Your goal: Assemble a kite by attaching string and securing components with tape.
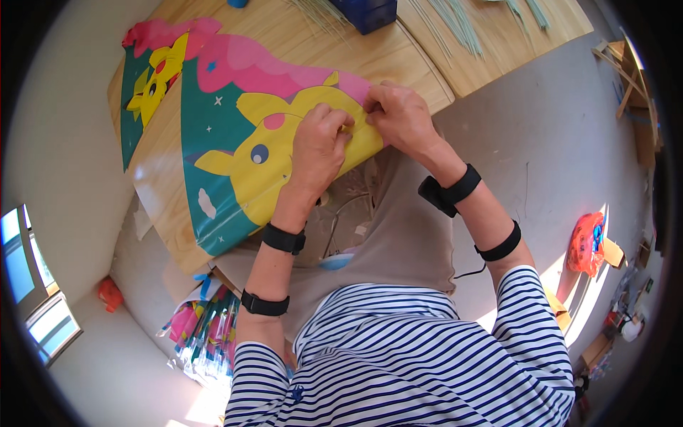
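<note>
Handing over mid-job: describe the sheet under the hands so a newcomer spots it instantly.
Find the pale wooden table, upper middle. By its near edge, a teal, yellow and pink printed sheet lies under the left hand and right hand. Unlike the similar, smaller-looking sheet to its left, it has hands on it.

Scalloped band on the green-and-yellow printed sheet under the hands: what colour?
The scalloped band is pink; best in head view.

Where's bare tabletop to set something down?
Bare tabletop: between large printed sheet and blue bin; also between that sheet and the smaller one. Crowded: sticks flanking the bin; sheet at left hand and right hand.
</note>
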A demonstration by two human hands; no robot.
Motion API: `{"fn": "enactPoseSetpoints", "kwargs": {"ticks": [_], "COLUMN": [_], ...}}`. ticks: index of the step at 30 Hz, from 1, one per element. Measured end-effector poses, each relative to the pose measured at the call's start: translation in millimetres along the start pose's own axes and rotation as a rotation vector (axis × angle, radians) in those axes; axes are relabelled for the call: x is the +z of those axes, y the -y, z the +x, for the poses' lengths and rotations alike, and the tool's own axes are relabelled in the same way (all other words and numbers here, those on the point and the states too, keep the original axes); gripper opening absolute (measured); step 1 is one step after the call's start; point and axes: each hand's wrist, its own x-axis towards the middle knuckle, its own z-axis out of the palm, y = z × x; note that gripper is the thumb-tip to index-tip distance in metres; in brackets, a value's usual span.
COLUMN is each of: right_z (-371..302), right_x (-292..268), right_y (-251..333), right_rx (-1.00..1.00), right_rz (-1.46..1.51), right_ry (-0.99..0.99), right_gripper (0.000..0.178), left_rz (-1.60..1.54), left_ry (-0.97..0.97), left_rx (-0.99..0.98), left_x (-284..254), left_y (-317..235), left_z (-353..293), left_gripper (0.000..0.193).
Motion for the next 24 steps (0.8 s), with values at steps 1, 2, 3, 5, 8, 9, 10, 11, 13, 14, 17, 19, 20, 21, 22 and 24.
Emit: {"fn": "enactPoseSetpoints", "kwargs": {"ticks": [1,2,3,5,8,9,10,11,13,14,17,19,20,21,22,24], "right_z": [0.2,-0.1,-0.2,-0.4,-0.8,-0.4,0.0,0.2,-0.5,-1.1,-2.7,-3.7,-3.7,-3.6,-3.6,-3.4], "right_x": [-0.2,-0.1,-0.3,-1.0,-1.5,-0.8,0.0,1.0,2.5,2.8,3.6,4.3,3.9,3.9,4.0,4.8], "right_y": [0.6,0.7,1.0,1.6,3.3,4.3,5.2,5.8,6.9,7.1,8.1,7.8,7.8,8.1,8.3,7.9], "right_rx": [0.004,0.005,0.005,0.016,0.026,0.020,0.014,0.015,0.013,0.015,0.023,0.031,0.028,0.025,0.022,0.021], "right_rz": [0.005,0.000,-0.005,-0.006,-0.010,-0.024,-0.039,-0.052,-0.076,-0.077,-0.080,-0.080,-0.079,-0.077,-0.075,-0.077], "right_ry": [-0.001,-0.001,-0.002,0.004,0.005,-0.009,-0.023,-0.025,-0.031,-0.035,-0.046,-0.052,-0.051,-0.049,-0.047,-0.057], "right_gripper": [0.015,0.015,0.015,0.014,0.013,0.013,0.012,0.013,0.014,0.015,0.015,0.015,0.015,0.015,0.015,0.015], "left_rz": [0.002,0.004,0.006,-0.016,-0.047,-0.061,-0.047,-0.033,-0.001,0.017,0.043,0.027,0.007,-0.012,-0.007,0.001], "left_ry": [0.006,0.012,0.017,0.013,0.000,-0.004,-0.004,-0.004,-0.002,0.002,0.025,0.022,0.009,-0.004,-0.012,-0.028], "left_rx": [-0.001,-0.003,-0.004,-0.006,-0.002,-0.001,0.004,0.008,0.024,0.035,0.048,0.032,0.015,-0.004,0.024,0.078], "left_x": [0.0,-0.2,-0.3,0.5,4.3,6.1,7.0,8.0,8.4,7.8,5.4,3.2,1.4,0.2,0.5,1.8], "left_y": [-0.1,0.0,0.0,-0.1,-3.8,-4.9,-4.7,-4.2,-3.9,-3.4,-2.8,-2.1,-1.2,-0.7,-1.0,-2.1], "left_z": [0.6,0.8,1.4,2.8,5.5,6.9,7.5,7.8,7.5,7.2,6.9,6.7,6.4,5.8,5.5,5.1], "left_gripper": [0.016,0.016,0.016,0.016,0.016,0.016,0.015,0.014,0.013,0.013,0.011,0.012,0.013,0.013,0.013,0.013]}}
